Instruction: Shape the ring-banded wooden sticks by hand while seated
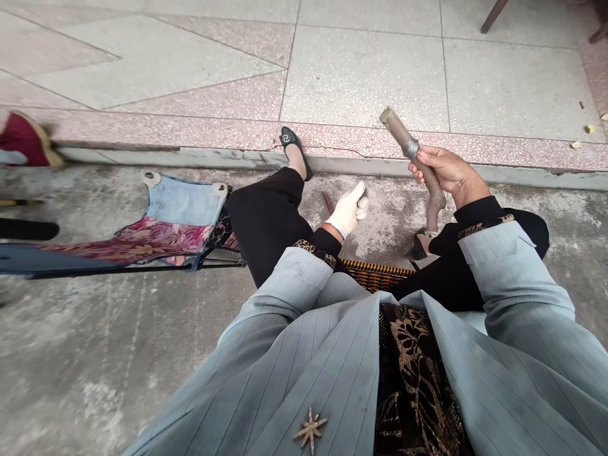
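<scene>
My right hand (449, 172) is bare and wrapped round a brown wooden handle (412, 154) with a metal ring near its upper end. The handle is tilted, its top pointing up and left, its lower end near my right shoe. My left hand (350, 209) wears a white glove and hovers low over the concrete between my legs, fingers curled in a loose fist. Whether it holds anything is hidden. A thin dark stick (328, 202) lies on the ground just left of the gloved hand.
I sit on a woven stool (377, 273) on rough concrete, with my left leg stretched toward a raised tiled step (190, 155). A folding cloth stool (175, 221) stands at my left. A red object (26, 138) lies at the far left edge. Chair legs (491, 16) show top right.
</scene>
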The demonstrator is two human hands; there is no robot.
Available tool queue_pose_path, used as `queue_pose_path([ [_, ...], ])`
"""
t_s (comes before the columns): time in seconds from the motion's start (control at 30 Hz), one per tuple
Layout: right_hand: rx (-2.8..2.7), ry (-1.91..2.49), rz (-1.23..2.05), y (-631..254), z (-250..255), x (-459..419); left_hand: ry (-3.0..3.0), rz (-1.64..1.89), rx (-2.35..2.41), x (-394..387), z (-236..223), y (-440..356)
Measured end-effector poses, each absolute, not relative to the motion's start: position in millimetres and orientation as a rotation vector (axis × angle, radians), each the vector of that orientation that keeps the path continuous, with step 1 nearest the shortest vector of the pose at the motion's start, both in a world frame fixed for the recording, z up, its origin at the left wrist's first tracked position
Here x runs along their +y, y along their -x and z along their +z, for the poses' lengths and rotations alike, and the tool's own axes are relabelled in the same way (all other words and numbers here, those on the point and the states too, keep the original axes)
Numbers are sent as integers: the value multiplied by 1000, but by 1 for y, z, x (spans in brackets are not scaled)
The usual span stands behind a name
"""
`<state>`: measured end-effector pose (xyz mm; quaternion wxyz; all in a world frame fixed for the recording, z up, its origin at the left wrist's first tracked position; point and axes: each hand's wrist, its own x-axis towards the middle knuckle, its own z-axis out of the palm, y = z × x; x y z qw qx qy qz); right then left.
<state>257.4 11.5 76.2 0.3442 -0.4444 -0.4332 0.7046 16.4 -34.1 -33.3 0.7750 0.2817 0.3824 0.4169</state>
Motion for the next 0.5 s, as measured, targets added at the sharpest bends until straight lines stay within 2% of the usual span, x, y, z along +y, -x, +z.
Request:
queue_pose_path([
  [0.17, -1059, 1386, 1487, -265, 71, 20, -979, 748, 787, -42, -24, -17],
  [0.3, -1237, 1607, 1247, -272, 63, 25, -1359, 582, 715, -48, -7, -18],
  [0.4, -1633, 1895, 963, -265, 54, 24, -1739, 482, 758, -50, 3, -16],
  [0.5, -2308, 2292, 634, -244, 47, 16, -1996, 430, 831, -50, 10, -13],
])
